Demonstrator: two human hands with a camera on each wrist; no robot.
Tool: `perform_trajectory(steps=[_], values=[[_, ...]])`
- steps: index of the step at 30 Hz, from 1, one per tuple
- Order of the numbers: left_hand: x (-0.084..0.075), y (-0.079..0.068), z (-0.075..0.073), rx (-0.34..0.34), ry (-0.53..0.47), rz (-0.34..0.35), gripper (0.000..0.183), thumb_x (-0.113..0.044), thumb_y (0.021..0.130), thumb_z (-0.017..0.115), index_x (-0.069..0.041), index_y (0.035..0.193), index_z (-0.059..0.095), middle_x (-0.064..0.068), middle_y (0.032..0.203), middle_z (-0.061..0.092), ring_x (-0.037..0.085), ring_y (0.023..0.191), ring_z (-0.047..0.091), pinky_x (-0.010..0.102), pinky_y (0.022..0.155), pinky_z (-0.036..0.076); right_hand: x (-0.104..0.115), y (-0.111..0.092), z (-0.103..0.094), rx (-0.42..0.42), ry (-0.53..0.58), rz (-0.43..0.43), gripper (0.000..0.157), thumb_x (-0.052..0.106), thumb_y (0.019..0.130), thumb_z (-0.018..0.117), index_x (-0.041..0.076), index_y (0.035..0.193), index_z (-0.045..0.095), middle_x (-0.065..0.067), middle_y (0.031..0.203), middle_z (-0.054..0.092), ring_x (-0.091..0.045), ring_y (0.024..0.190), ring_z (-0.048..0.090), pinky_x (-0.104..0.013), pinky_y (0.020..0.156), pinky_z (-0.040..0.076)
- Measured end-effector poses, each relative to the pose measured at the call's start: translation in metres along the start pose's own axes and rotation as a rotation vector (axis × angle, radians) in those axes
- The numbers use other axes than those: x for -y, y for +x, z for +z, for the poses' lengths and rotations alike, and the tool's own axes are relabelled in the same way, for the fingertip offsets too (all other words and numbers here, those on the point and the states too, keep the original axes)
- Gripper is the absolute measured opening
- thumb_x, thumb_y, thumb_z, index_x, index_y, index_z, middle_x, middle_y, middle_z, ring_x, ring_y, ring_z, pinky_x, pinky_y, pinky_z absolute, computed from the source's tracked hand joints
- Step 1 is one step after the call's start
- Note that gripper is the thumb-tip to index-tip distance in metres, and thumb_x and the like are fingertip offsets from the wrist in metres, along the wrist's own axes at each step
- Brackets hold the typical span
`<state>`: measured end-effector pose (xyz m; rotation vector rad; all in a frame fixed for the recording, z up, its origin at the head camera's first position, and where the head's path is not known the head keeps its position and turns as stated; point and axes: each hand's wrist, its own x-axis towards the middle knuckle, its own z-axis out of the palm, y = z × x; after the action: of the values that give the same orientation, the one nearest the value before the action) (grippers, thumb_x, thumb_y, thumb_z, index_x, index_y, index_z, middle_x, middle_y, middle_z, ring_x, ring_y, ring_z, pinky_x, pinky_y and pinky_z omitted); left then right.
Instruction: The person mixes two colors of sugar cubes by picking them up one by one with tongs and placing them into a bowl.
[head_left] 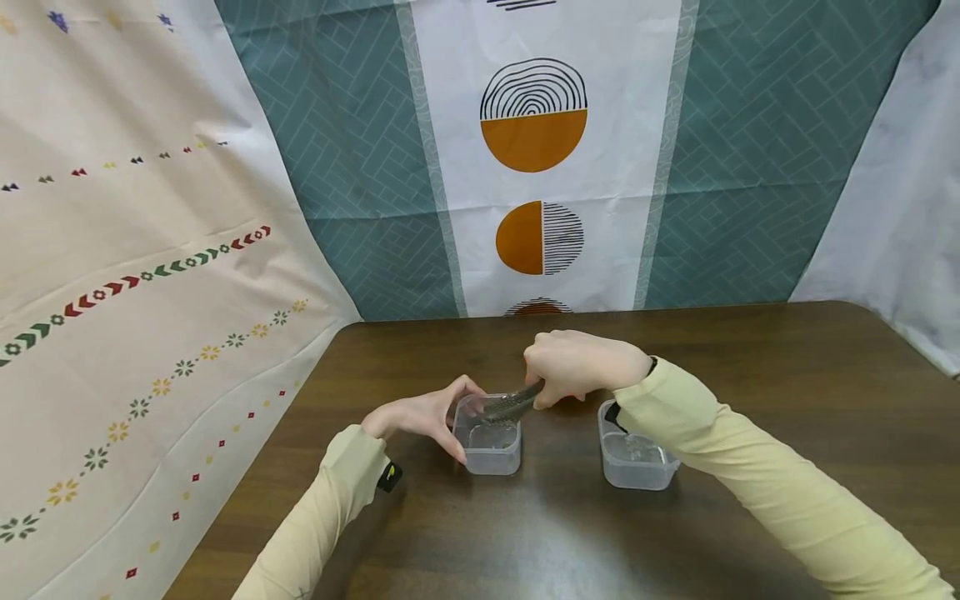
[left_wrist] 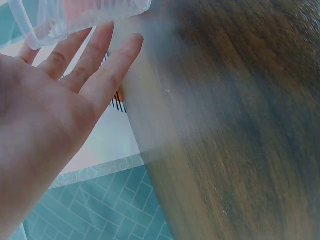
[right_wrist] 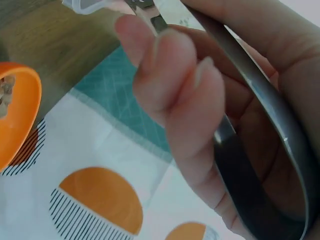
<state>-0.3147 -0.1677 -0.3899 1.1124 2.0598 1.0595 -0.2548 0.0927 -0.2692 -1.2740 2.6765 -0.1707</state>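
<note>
My left hand point(head_left: 427, 417) holds the left side of a clear plastic container point(head_left: 492, 463), thumb at the near corner and fingers round the far one. In the left wrist view those fingers point(left_wrist: 100, 57) stretch along the container's outside. Metal tongs point(head_left: 513, 406) are gripped in my right hand point(head_left: 573, 362), their perforated ends down over that container's opening. The bent metal strip of the tongs point(right_wrist: 270, 105) runs through the palm in the right wrist view. Whatever lies between the tong ends is hidden.
A second clear container point(head_left: 637, 475) with transparent contents stands under my right forearm. An orange round-rimmed vessel point(right_wrist: 31, 110) with something clear inside shows in the right wrist view; in the head view my right hand mostly covers it. The brown table point(head_left: 525, 542) meets hanging cloths behind.
</note>
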Motion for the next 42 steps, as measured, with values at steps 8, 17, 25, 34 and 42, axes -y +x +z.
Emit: perform_trajectory(steps=[8, 17, 25, 34, 42], values=[[0.003, 0.0, -0.001, 0.024, -0.043, 0.021, 0.082, -0.011, 0.065, 0.083, -0.006, 0.125, 0.026, 0.016, 0.119, 0.039, 0.029, 0.109, 0.041, 0.041, 0.086, 0.041, 0.019, 0.021, 0.007, 0.054, -0.117, 0.022, 0.03, 0.016, 0.077, 0.071, 0.013, 0.05, 0.057, 0.006, 0.039, 0.042, -0.009, 0.03, 0.045, -0.022, 0.037, 0.039], [0.003, -0.001, -0.002, 0.022, -0.018, -0.001, 0.082, -0.019, 0.067, 0.081, -0.009, 0.127, 0.025, 0.012, 0.124, 0.033, 0.026, 0.114, 0.035, 0.041, 0.086, 0.04, 0.031, 0.04, 0.013, 0.116, -0.223, 0.091, 0.015, 0.013, 0.072, 0.071, 0.014, 0.062, 0.061, 0.005, 0.047, 0.05, -0.011, 0.037, 0.047, -0.024, 0.041, 0.041], [0.002, 0.0, -0.002, 0.009, -0.008, -0.006, 0.081, -0.012, 0.067, 0.081, -0.004, 0.125, 0.025, 0.014, 0.125, 0.032, 0.025, 0.114, 0.034, 0.04, 0.086, 0.041, 0.036, 0.054, 0.019, 0.148, -0.364, 0.132, 0.016, 0.014, 0.068, 0.078, 0.015, 0.075, 0.063, 0.004, 0.058, 0.049, -0.014, 0.05, 0.042, -0.025, 0.046, 0.04], [0.004, 0.0, -0.001, 0.009, -0.029, -0.023, 0.085, -0.004, 0.065, 0.081, -0.002, 0.128, 0.023, 0.018, 0.128, 0.03, 0.032, 0.117, 0.031, 0.048, 0.087, 0.037, 0.035, 0.061, 0.019, 0.201, -0.371, 0.161, 0.019, 0.017, 0.067, 0.079, 0.015, 0.075, 0.062, 0.003, 0.06, 0.048, -0.014, 0.051, 0.042, -0.025, 0.046, 0.038], [0.0, 0.001, 0.0, 0.003, 0.004, -0.041, 0.08, -0.011, 0.067, 0.081, -0.008, 0.125, 0.025, 0.012, 0.127, 0.032, 0.023, 0.116, 0.035, 0.042, 0.087, 0.039, 0.036, 0.063, 0.022, 0.226, -0.366, 0.165, 0.035, 0.024, 0.065, 0.083, 0.016, 0.094, 0.065, 0.005, 0.069, 0.054, -0.012, 0.058, 0.048, -0.024, 0.053, 0.044]])
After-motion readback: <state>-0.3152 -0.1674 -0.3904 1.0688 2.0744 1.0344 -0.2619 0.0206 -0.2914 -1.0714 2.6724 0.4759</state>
